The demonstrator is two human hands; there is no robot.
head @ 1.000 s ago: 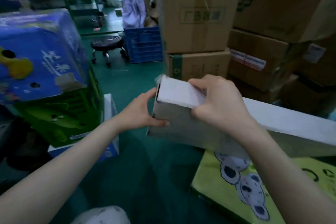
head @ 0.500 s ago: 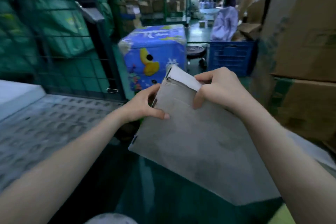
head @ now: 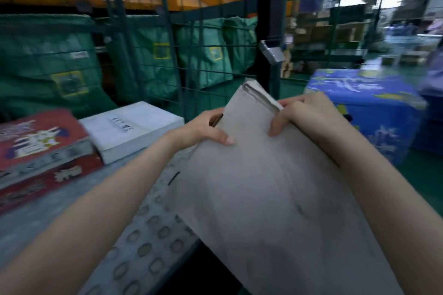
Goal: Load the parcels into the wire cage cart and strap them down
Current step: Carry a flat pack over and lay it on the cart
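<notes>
I hold a long flat grey-white box (head: 268,199) tilted up over the edge of the wire cage cart's grey metal floor (head: 143,246). My left hand (head: 203,130) grips its left edge near the far end, thumb on the top face. My right hand (head: 309,112) grips the far right corner, fingers curled over the face. Inside the cart lie a white box (head: 131,129) and a red printed box (head: 40,148), side by side against the green wire mesh wall (head: 191,55).
A black strap with a metal buckle (head: 272,51) hangs down the cart's corner post. A blue printed carton (head: 366,105) stands on the green floor to the right. Green sacks (head: 60,67) fill the space behind the mesh. Shelving stands far back.
I have turned left with the long box, from the stacked cardboard cartons to the cart. The box now hangs over the cart floor, and both hands keep the same grip.
</notes>
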